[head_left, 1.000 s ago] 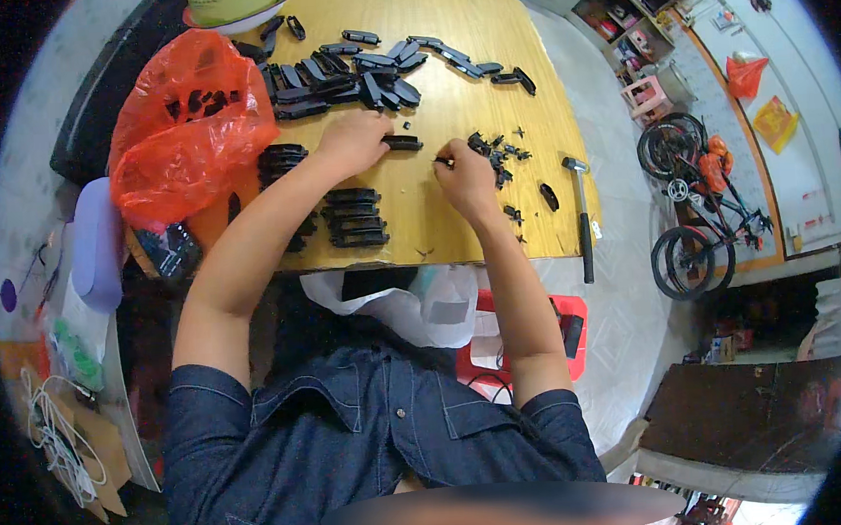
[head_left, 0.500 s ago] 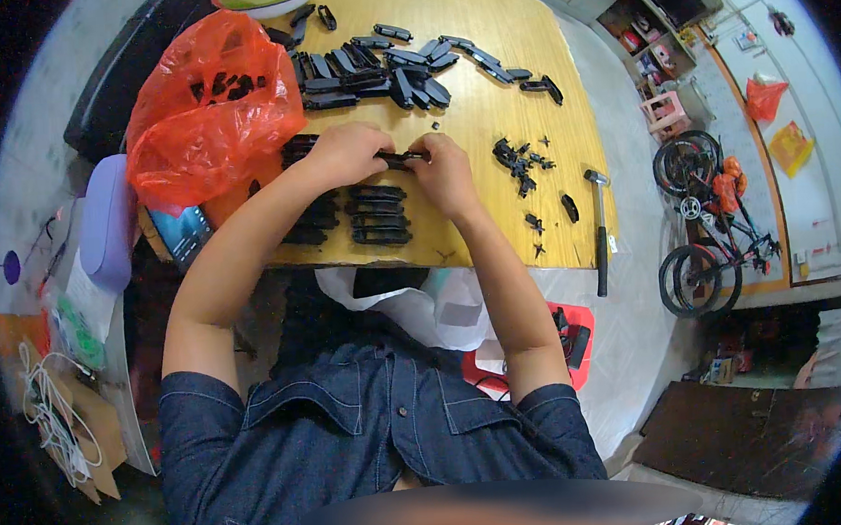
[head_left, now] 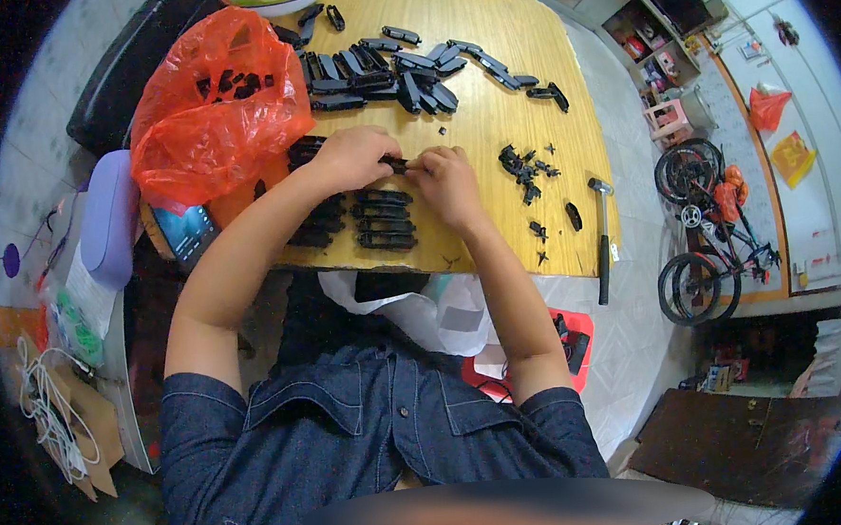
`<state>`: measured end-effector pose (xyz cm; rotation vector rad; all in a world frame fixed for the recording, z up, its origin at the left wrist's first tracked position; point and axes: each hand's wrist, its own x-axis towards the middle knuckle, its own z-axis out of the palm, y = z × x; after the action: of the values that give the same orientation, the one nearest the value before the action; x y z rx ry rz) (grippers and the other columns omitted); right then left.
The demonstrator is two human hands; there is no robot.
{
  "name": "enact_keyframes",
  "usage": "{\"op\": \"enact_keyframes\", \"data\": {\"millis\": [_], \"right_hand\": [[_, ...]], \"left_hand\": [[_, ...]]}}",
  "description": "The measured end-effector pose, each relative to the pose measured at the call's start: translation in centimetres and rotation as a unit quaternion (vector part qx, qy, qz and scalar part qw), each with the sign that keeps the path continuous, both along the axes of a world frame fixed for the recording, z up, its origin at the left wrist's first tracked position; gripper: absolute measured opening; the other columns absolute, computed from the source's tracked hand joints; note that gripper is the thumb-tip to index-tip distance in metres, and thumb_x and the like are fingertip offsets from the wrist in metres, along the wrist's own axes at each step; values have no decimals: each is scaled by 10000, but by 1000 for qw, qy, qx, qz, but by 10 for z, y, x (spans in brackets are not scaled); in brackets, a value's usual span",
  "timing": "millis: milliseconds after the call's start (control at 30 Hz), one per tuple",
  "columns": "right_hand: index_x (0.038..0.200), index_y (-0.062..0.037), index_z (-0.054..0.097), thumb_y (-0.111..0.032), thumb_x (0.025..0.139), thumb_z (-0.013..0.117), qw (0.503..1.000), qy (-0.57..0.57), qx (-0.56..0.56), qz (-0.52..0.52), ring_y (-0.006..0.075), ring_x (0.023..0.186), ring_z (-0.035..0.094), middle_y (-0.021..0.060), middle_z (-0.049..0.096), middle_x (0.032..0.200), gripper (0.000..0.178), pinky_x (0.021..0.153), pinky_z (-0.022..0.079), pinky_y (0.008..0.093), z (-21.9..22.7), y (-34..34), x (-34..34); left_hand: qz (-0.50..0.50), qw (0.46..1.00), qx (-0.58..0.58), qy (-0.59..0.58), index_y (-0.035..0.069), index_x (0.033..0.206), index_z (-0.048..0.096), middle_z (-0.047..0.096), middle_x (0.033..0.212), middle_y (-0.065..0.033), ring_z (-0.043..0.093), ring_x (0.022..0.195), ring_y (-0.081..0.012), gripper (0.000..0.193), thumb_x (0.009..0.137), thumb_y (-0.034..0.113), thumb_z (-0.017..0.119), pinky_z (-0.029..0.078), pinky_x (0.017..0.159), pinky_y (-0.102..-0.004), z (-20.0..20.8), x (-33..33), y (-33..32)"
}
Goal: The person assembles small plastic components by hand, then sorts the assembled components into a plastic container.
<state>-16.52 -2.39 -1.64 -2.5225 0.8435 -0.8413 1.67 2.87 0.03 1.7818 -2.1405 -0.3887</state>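
Both hands meet above the wooden table (head_left: pixel 533 228), fingers closed on a small black plastic part (head_left: pixel 396 163). My left hand (head_left: pixel 360 158) pinches its left end, and my right hand (head_left: pixel 446 177) grips the right end; fingers cover most of it. Just below the hands, several slim black plastic pieces (head_left: pixel 383 221) lie in a stacked row. Darker pieces (head_left: pixel 316 227) sit beside them, partly under my left forearm. Small black clips (head_left: pixel 522 170) are heaped to the right of my right hand.
Many black casings (head_left: pixel 401 73) spread across the far side. A red plastic bag (head_left: pixel 214 131) with black parts stands at left, near a phone (head_left: pixel 186 232). A hammer (head_left: pixel 603 243) lies along the right edge. Below the table front are a white bag (head_left: pixel 423 310) and a red tray (head_left: pixel 576 335).
My right fingers have shifted on the black part, and less of it shows between my hands. The whole view has moved slightly; the loose pieces on the table stay put.
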Motion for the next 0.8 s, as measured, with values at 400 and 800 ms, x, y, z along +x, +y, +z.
{"op": "enact_keyframes", "data": {"millis": [400,800], "right_hand": [[947,-95,653,-209,778,627,997,-46,45,-52,268,943,511,105,574,964,206,821,407,352,-7,3,-22],[876,-96,674,-240,788,559,920,74,75,-378,307,870,603,120,644,873,204,721,460,414,38,-41,-105]], "left_hand": [[-24,998,29,-51,122,911,660,625,894,-103,585,873,-284,242,693,214,609,468,739,-405,16,7,3],[242,930,-86,-263,72,824,647,631,862,-85,579,865,-290,147,775,197,587,489,728,-403,2,40,-32]]}}
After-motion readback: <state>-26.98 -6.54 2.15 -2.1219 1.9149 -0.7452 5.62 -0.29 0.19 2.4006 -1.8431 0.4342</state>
